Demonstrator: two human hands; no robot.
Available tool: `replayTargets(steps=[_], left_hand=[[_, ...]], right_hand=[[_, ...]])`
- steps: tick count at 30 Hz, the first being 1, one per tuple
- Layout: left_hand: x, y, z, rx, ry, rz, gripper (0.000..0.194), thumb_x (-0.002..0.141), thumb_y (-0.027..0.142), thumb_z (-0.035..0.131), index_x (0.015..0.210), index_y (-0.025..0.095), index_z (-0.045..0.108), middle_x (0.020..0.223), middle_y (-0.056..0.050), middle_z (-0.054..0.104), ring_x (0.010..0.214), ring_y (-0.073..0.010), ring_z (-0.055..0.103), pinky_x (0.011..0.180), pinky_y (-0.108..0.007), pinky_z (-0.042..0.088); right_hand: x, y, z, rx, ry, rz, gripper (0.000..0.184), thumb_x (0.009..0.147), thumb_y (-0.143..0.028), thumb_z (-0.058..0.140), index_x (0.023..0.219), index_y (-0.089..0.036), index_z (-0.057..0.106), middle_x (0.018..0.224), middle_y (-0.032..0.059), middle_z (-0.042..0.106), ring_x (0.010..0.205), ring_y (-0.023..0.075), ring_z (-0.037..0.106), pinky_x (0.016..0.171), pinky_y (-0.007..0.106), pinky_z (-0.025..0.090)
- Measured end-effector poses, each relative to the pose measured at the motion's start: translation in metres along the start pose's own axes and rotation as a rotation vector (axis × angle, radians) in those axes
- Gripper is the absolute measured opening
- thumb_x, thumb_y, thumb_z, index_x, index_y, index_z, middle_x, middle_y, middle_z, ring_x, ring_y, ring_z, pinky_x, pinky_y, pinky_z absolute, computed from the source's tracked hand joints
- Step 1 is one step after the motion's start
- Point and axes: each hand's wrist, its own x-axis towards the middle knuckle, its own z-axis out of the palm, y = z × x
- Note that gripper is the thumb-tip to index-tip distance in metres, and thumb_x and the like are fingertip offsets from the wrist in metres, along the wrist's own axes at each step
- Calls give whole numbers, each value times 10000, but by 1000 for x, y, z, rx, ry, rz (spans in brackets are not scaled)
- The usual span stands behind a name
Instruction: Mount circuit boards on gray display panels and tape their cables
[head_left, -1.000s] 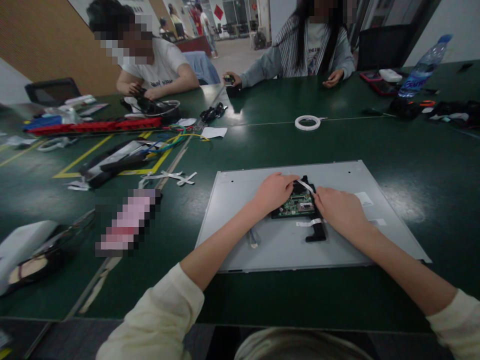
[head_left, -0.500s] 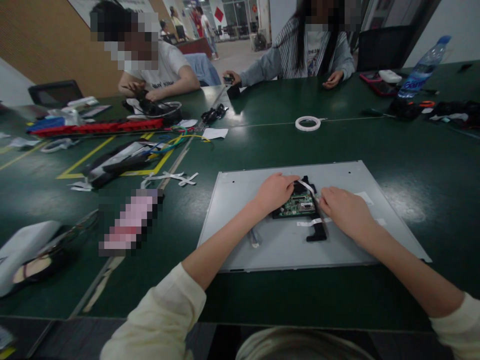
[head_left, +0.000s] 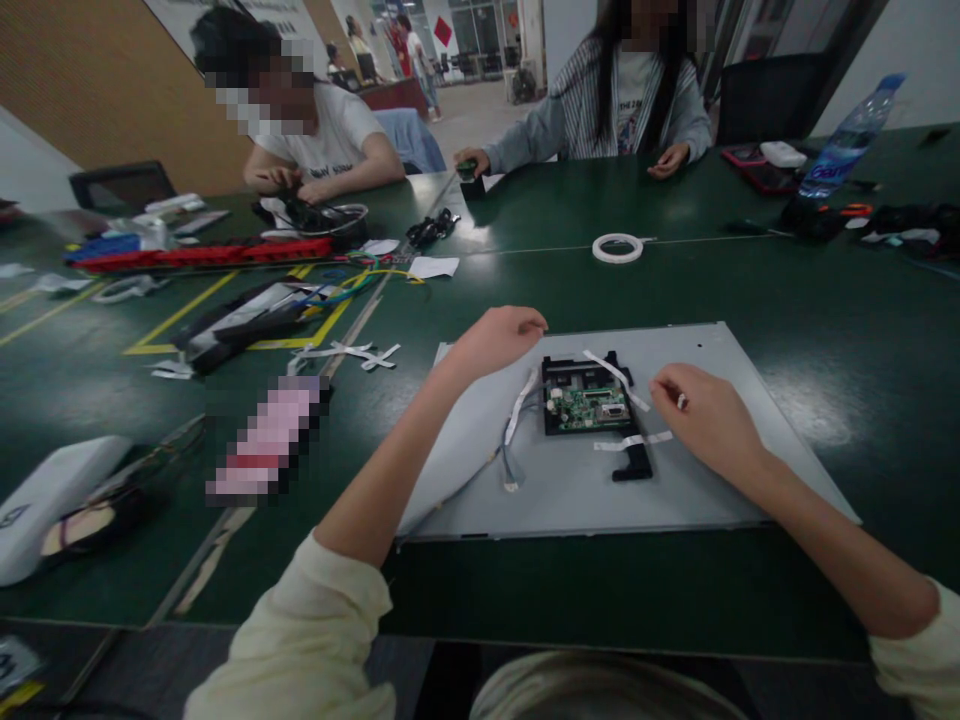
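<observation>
A grey metal panel (head_left: pixel 465 505) lies flat on the table. On it sits a black bracket (head_left: pixel 639 462) with a green circuit board (head_left: pixel 585 407). One white tape strip (head_left: pixel 616 375) crosses the board's upper right, and another tape strip (head_left: pixel 626 441) crosses the bracket's lower arm. My left hand (head_left: pixel 504 338) hovers over the panel's far edge, fingers curled together; whatever they hold is hidden. To the right of the board, my right hand (head_left: pixel 701 412) is closed, apart from the strips. A tiny white spot shows between its fingers. Left of the board runs a cable (head_left: pixel 517 410).
A tape roll (head_left: pixel 617 248) lies beyond the panel. Left are a phone (head_left: pixel 274 430), tape scraps (head_left: pixel 367 355) and a white device (head_left: pixel 64 500). A bottle (head_left: pixel 851 140) stands far right. Two people sit across the table, one with a hand (head_left: pixel 472 163) on a small dark object.
My left hand has lifted off the board and moved left and away from me. My right hand has drawn back right from the upper tape strip, which stays on the board.
</observation>
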Motion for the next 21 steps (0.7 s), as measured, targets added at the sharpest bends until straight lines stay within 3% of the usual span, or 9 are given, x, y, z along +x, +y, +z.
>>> replayTargets(steps=[4,8,12,15,21], left_hand=[[-3,-14,-9,70,-179,-69,326,813,286,460,1046,185,665,1016,-23,705,918,-156,642,788,-211,462],[-2,-13,2,73,-290,-15,326,750,293,535,1019,171,674,983,-36,711,879,-159,639,750,-204,455],[0,-10,8,49,-366,2,285,695,286,588,931,166,693,857,-27,719,774,-154,635,668,-205,438],[0,-9,7,54,-397,1,222,679,261,585,842,178,711,761,-6,710,700,-140,617,622,-201,413],[-7,-2,-14,28,-356,-18,199,681,242,550,749,174,725,679,14,684,653,-126,586,591,-203,382]], right_hand=[[-4,-11,2,29,-13,-91,212,927,-287,392,803,-175,524,787,38,560,707,131,507,651,261,375],[-7,-25,3,58,-49,-353,217,911,-289,433,994,-155,582,1023,90,590,953,175,537,828,316,441],[-10,-36,6,46,-182,-638,345,883,-315,496,1194,-183,566,1313,79,502,1287,231,362,1072,446,316],[-11,-39,9,1,-259,-668,366,895,-326,479,1232,-209,562,1392,52,441,1354,232,279,1121,487,234],[-10,-37,12,-17,-296,-647,385,914,-357,455,1259,-216,550,1424,39,406,1361,213,269,1126,471,240]])
